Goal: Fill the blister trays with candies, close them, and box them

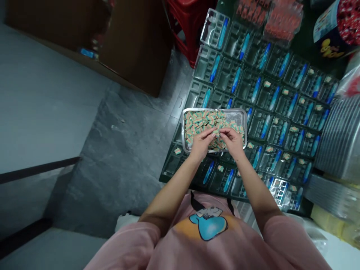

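Pink T-shirt [194,249] nearest camera. Over the metal tray [238,117], I observe left hand [200,145] and right hand [234,142], each grip pinched on a striped piece [216,132]; loose striped pieces [197,122] inside.

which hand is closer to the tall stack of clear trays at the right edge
Right: the right hand is to the left of the stack; the left hand is farther left.

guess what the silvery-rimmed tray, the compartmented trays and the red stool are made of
Silvery-rimmed tray: shiny, perhaps metal, from its bright grey sheen; clear plastic is possible. Compartmented trays: likely thin, glossy clear plastic; see-through with sharp glints. Red stool: probably smooth moulded plastic, from its even colour.
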### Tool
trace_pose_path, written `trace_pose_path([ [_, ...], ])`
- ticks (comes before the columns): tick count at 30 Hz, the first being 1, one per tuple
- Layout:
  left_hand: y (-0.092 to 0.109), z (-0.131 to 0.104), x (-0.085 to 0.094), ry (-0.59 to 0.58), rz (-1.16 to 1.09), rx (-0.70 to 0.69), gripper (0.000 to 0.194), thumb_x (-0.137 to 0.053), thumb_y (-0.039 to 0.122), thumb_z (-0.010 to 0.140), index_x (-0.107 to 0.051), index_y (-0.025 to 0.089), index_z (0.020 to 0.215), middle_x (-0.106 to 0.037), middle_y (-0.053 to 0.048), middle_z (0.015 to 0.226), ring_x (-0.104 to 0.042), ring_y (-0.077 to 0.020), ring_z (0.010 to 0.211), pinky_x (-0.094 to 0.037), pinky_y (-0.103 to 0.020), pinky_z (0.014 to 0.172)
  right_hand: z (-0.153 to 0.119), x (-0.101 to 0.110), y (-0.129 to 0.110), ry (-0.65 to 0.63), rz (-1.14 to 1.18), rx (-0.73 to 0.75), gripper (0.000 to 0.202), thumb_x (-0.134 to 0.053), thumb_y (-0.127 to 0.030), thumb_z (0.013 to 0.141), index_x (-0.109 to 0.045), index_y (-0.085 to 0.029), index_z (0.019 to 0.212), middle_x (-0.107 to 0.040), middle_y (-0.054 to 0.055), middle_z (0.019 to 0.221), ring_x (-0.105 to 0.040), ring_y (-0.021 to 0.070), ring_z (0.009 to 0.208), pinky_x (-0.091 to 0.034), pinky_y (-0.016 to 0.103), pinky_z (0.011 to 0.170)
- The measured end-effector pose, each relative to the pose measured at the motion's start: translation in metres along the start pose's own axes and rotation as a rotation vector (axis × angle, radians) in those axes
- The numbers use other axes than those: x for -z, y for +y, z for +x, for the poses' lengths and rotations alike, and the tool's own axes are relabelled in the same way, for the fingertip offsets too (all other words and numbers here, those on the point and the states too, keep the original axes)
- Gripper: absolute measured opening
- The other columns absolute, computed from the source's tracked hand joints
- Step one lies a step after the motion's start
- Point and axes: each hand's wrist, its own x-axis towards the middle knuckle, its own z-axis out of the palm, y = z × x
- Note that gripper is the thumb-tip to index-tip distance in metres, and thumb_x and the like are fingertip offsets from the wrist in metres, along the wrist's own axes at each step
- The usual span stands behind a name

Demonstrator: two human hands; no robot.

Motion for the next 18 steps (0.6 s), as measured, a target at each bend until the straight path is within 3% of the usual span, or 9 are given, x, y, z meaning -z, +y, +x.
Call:
trace_pose_path([
  [7,0.012,-0.001,-0.018,0.035,0.182,-0.191,0.034,-0.079,0.035,0.069,-0.077,0.022,0.101,-0.075,-0.005,0.095,-0.067,-0.0188,0.089,-0.051,-0.036,0.090,0.001,0.017,0.002,-0.001,0.022,0.048,0.033,-0.073,-0.040,0.077,-0.070,-0.028,0.108,-0.071,0.001,0.099,-0.066,0.0179,0.089,-0.054,0.034,0.086],
  [11,0.016,0.000,-0.029,0.027,0.294,-0.302,0.029,-0.078,0.034,0.071,-0.078,0.024,0.099,-0.074,-0.005,0.095,-0.066,-0.0193,0.089,-0.052,-0.035,0.088,0.007,0.032,-0.006,-0.010,-0.061,0.127,0.024,-0.073,-0.037,0.078,-0.072,-0.032,0.101,-0.072,0.001,0.098,-0.065,0.0190,0.087,-0.053,0.038,0.086],
  [15,0.011,0.002,-0.040,0.055,0.314,-0.294,0.031,-0.078,0.035,0.070,-0.077,0.022,0.099,-0.074,-0.005,0.094,-0.066,-0.0194,0.088,-0.053,-0.035,0.086,0.016,0.041,-0.014,-0.007,-0.069,0.134,0.012,-0.070,-0.036,0.080,-0.072,-0.031,0.091,-0.071,0.001,0.095,-0.065,0.0210,0.092,-0.053,0.039,0.086],
  [18,0.002,0.006,-0.046,0.109,0.291,-0.225,0.037,-0.078,0.036,0.071,-0.075,0.021,0.104,-0.074,-0.006,0.096,-0.067,-0.0185,0.087,-0.053,-0.033,0.086,0.023,0.044,-0.015,-0.016,-0.040,0.079,0.014,-0.069,-0.038,0.079,-0.071,-0.029,0.091,-0.070,0.001,0.092,-0.064,0.0194,0.085,-0.054,0.036,0.080],
])
